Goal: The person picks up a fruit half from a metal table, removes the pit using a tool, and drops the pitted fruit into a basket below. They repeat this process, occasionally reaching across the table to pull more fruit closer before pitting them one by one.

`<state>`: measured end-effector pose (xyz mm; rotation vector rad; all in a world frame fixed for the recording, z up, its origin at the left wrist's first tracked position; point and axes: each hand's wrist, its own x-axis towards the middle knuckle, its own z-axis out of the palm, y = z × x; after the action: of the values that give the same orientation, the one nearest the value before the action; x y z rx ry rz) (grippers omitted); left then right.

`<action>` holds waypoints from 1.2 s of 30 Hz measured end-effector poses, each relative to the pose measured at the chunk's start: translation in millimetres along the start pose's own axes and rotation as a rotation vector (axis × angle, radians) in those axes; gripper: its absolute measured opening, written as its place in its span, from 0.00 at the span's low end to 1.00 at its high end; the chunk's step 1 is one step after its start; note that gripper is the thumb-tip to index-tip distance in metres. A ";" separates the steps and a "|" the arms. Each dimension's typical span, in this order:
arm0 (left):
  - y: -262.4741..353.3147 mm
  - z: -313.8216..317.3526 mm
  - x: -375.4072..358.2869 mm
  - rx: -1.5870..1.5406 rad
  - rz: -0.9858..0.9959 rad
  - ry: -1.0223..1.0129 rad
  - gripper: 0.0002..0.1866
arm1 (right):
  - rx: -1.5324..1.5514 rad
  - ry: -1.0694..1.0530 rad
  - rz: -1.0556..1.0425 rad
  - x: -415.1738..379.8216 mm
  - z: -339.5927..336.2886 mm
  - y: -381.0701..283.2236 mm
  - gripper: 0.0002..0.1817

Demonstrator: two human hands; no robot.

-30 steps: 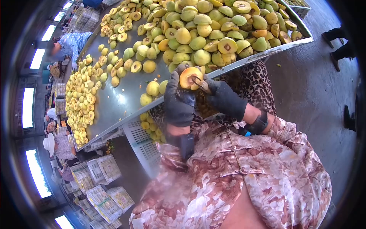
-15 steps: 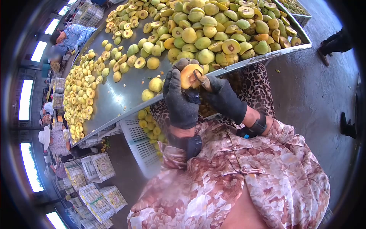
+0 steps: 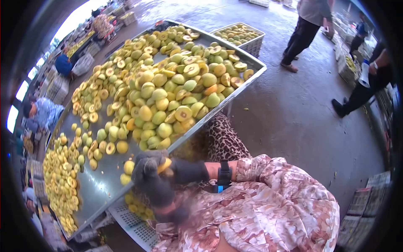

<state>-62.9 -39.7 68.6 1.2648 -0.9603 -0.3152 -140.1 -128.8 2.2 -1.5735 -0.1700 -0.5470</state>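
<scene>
My left hand [image 3: 147,168], in a dark glove and blurred by motion, is closed around a yellow-orange peach half [image 3: 164,165]. Beside it is my right hand [image 3: 184,170], also gloved, its fingers mostly hidden behind the fruit and the left hand. The curved pitting tool with a wooden handle, seen in that hand half a second ago, is hidden now. Both hands are at the near edge of a metal table [image 3: 94,185]. Heaped on it are many halved yellow-green peaches [image 3: 159,92], some cut side up with stones showing.
Under the table edge stands a white perforated crate [image 3: 136,229] with yellow fruit in it. Another full crate [image 3: 239,35] is beyond the far corner. People stand on the wet floor [image 3: 273,122] at right; a person in blue [image 3: 46,111] sits across at left.
The view has swung to the right, showing more floor and people. My hands have moved closer together, the left now partly covering the right, and the tool has gone from sight.
</scene>
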 end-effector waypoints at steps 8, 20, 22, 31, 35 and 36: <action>-60.0 -78.2 -21.7 -1.038 -0.301 0.167 0.22 | -0.450 -0.596 0.154 3.2 3.1 0.1 0.10; -172.3 -236.8 -9.3 1.251 0.064 0.121 0.24 | -0.669 -0.145 0.359 -19.1 -21.3 85.3 0.12; -161.5 -203.3 27.2 1.121 -0.187 -0.191 0.23 | -0.584 -0.054 0.341 -8.2 -18.7 68.3 0.14; -112.1 -173.4 41.5 -0.252 -0.302 0.080 0.23 | -0.295 0.165 0.280 6.9 -4.9 12.2 0.12; -84.1 -119.7 3.8 0.256 -0.007 0.031 0.24 | -0.300 0.187 0.231 27.9 12.5 27.1 0.12; -78.7 -110.4 -3.7 0.561 0.112 0.009 0.25 | -0.271 0.214 0.223 29.9 15.0 27.5 0.13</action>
<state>40.8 10.4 -3.0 1.7066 -1.1513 0.0581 -98.7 -123.4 -9.2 -1.7549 0.2486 -0.5748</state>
